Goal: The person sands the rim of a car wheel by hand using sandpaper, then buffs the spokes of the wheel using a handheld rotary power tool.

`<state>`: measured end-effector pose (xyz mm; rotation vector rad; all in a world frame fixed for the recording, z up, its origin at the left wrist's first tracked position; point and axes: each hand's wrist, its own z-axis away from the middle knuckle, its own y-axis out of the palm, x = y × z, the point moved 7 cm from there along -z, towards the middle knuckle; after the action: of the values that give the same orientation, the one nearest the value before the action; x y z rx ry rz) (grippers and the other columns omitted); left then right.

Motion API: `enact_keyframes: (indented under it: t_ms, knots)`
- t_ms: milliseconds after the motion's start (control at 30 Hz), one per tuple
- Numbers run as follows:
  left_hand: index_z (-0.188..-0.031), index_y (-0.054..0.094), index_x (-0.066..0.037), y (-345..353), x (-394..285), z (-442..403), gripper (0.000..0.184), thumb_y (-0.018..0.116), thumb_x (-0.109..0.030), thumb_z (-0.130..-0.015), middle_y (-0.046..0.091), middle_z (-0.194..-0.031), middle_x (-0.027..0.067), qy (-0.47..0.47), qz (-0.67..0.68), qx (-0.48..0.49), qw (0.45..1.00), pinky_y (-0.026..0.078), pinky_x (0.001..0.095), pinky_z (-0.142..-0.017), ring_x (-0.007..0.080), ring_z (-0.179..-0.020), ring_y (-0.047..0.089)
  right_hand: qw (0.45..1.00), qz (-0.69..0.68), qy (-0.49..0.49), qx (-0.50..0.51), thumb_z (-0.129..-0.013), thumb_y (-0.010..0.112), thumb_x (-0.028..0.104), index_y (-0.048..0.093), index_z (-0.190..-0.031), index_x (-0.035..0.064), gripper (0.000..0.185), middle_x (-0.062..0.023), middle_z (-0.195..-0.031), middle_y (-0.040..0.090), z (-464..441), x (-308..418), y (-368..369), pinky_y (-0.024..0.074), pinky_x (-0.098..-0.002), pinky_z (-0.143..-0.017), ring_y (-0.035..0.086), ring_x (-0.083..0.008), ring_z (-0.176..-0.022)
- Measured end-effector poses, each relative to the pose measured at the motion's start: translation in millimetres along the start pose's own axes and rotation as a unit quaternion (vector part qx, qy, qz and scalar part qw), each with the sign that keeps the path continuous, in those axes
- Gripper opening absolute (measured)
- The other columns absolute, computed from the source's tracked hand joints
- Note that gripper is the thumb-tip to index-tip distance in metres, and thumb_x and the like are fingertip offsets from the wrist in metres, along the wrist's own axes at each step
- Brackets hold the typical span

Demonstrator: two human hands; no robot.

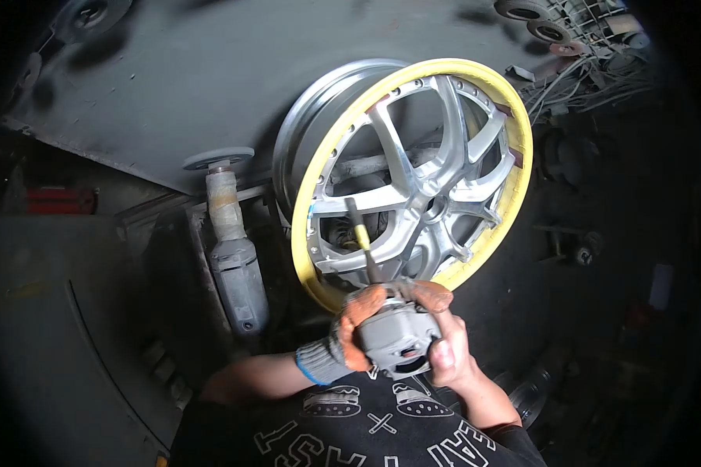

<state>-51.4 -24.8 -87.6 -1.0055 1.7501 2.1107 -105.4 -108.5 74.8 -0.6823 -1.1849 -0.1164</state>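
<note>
My left hand [354, 331], in an orange and grey knit glove, wraps round the side of a dusty grey die grinder [397, 336]. My right hand [452, 350] grips the other side, its thumb bare near the tool's rear end and orange covering over the fingers. From the front of the grinder a thin dark shaft with a yellow band [362, 237] points at the wheel. Its tip overlaps a spoke in view; whether it touches, I cannot tell. The alloy wheel rim [424, 194] stands tilted ahead, silver spokes inside a yellow-covered outer lip [524, 156].
A second grey power tool [240, 284] with a round disc [218, 159] stands upright left of the wheel. Behind is a grey panel [202, 62]. Discs and a wire rack [576, 31] with tangled cables [580, 82] are at upper right. A red object [61, 201] lies far left.
</note>
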Motion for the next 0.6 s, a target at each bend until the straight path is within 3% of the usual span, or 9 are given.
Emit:
enact_keyframes:
  t_ms: [100, 167, 300, 433, 500, 600]
  knots:
    - [-0.113, 0.058, 0.0, 8.5, -33.0, 2.3, 0.05, 0.045, -0.045, -0.096, 0.059, -0.122, 0.019, -0.164, 0.185, 0.005, 0.969, 0.045, 0.0425, -0.099, 0.0291, -0.114, 0.056, 0.999, -0.006, -0.032, 0.027, -0.096, 0.036, 0.048, 0.041, -0.137, -0.0079, 0.07, -0.0312, -0.122, 0.059, -10.5, 10.9, 21.2, 0.0463, -0.0455, -0.099, 0.06, -0.0474, -0.112]
    - [-0.118, 0.056, 0.001, 18.4, -52.4, 0.4, 0.046, 0.047, -0.039, -0.1, 0.059, -0.121, 0.0135, -0.188, 0.323, 0.025, 0.927, 0.046, 0.0372, -0.099, 0.0223, -0.114, 0.057, 0.999, -0.008, -0.031, 0.036, -0.096, 0.038, 0.047, 0.041, -0.137, -0.0071, 0.068, -0.0316, -0.123, 0.058, -14.2, 12.5, 32.0, 0.0449, -0.045, -0.1, 0.058, -0.0473, -0.115]
    - [-0.124, 0.054, 0.0, 57.1, -96.8, -28.7, 0.052, 0.045, -0.046, -0.1, 0.059, -0.122, 0.0119, -0.094, 0.285, 0.092, 0.949, 0.048, 0.0358, -0.095, 0.0215, -0.11, 0.059, 0.998, 0.021, -0.052, 0.024, -0.095, 0.038, 0.044, 0.043, -0.136, -0.0071, 0.066, -0.0321, -0.123, 0.057, -18.4, 17.7, 26.7, 0.0452, -0.045, -0.1, 0.058, -0.0478, -0.115]
    - [-0.122, 0.055, 0.003, 21.0, 8.8, -8.8, 0.061, 0.043, -0.052, -0.098, 0.056, -0.128, 0.0181, -0.135, 0.259, 0.027, 0.956, 0.041, 0.0401, -0.104, 0.0266, -0.12, 0.053, 1.0, 0.017, -0.004, -0.019, -0.092, 0.034, 0.049, 0.044, -0.136, -0.0091, 0.073, -0.0299, -0.116, 0.062, -5.6, 9.0, -5.5, 0.0494, -0.0441, -0.095, 0.064, -0.0456, -0.107]
    - [-0.119, 0.058, 0.005, 91.2, -57.3, -57.2, 0.058, 0.047, -0.047, -0.095, 0.056, -0.129, 0.023, -0.133, 0.253, 0.176, 0.942, 0.043, 0.0397, -0.103, 0.0299, -0.119, 0.054, 0.999, 0.014, 0.016, -0.037, -0.091, 0.033, 0.055, 0.044, -0.136, -0.0091, 0.079, -0.0284, -0.113, 0.064, 0.8, -0.1, -24.1, 0.0498, -0.041, -0.093, 0.066, -0.0411, -0.105]
    - [-0.122, 0.057, 0.007, 102.8, -32.9, -63.6, 0.065, 0.047, -0.051, -0.094, 0.058, -0.128, 0.0187, -0.145, 0.262, 0.134, 0.945, 0.044, 0.037, -0.101, 0.0256, -0.117, 0.057, 0.997, -0.002, 0.04, -0.064, -0.09, 0.032, 0.061, 0.046, -0.134, -0.0103, 0.085, -0.0259, -0.112, 0.066, 6.2, -12.3, -46.1, 0.0493, -0.0383, -0.093, 0.067, -0.0349, -0.103]
